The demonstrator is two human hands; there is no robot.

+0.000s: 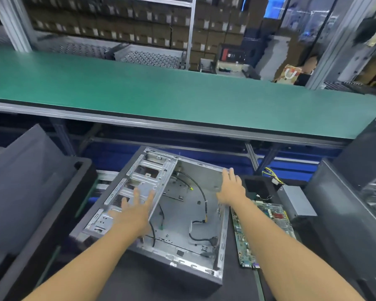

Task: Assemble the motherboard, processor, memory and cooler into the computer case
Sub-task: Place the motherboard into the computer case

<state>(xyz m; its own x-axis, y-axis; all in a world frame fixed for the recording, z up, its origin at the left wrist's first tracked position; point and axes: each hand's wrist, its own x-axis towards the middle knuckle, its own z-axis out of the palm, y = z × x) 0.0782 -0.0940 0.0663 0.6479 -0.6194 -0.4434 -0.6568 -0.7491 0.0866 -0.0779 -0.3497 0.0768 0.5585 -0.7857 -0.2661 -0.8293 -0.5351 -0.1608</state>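
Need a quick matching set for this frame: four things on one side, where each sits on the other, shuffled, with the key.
Things:
1. left hand
2. right hand
3. motherboard
4. green belt

Places:
A. lying flat just right of the open case
B. on the case's far right edge
C. spread over the metal drive cage
D. running across the view beyond the case

Pairs: 1-C, 2-B, 3-A, 4-D

The computer case lies open side up, with loose black cables inside and no board fitted yet.
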